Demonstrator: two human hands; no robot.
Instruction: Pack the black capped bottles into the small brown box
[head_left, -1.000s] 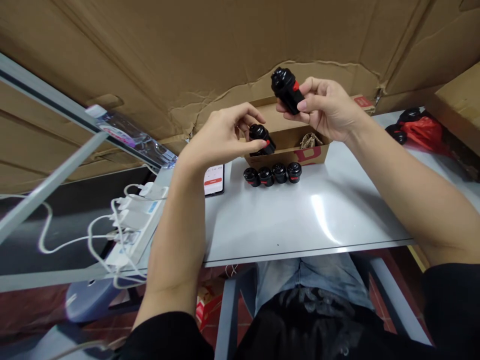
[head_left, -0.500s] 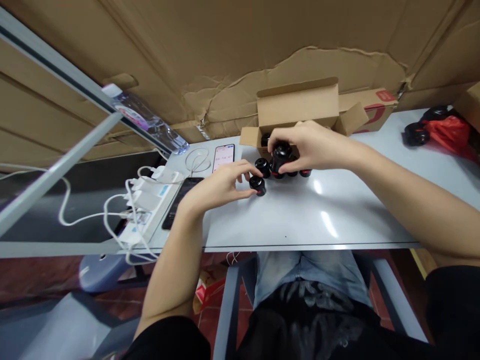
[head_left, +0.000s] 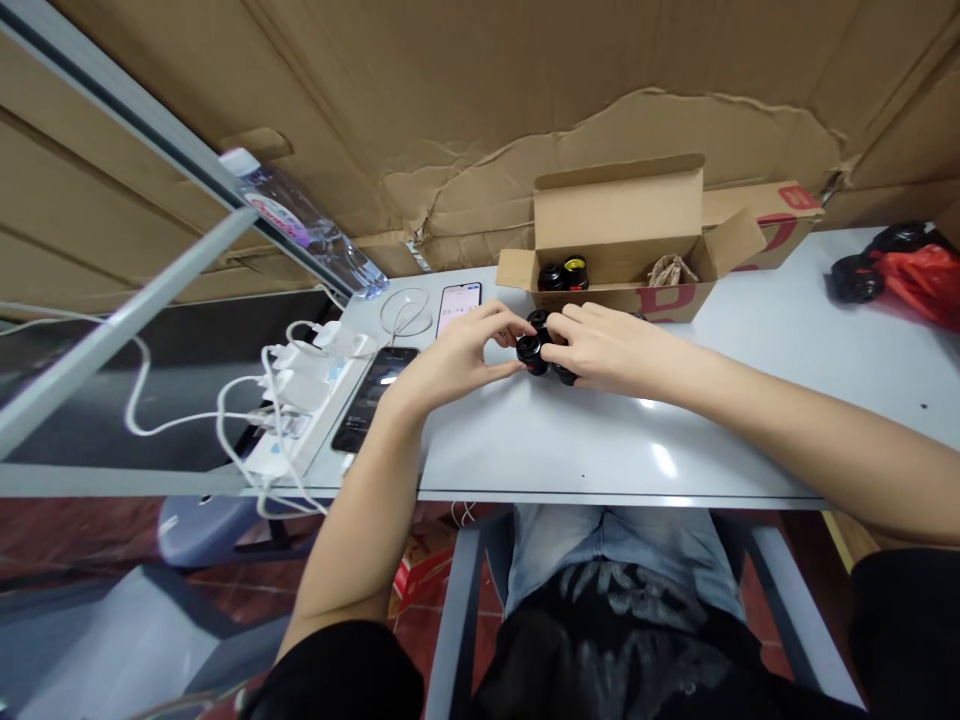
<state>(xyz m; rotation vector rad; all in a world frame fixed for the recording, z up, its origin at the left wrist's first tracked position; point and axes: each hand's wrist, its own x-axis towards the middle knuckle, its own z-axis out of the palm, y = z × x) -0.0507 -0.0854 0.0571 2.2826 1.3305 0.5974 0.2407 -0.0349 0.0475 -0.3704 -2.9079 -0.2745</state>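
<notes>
The wall behind is covered by torn sheets of corrugated cardboard (head_left: 600, 100), and a slanted aluminium rail (head_left: 135, 110) is crossed in front of them. A white table top (head_left: 645, 450), on grey metal legs (head_left: 457, 620), is marked by glare from overhead light. A red tiled floor (head_left: 75, 530) is seen below.

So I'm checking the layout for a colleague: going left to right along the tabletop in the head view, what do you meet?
power strip with white chargers → black smartphone → left hand → small black round parts → right hand → red plastic bag
</notes>
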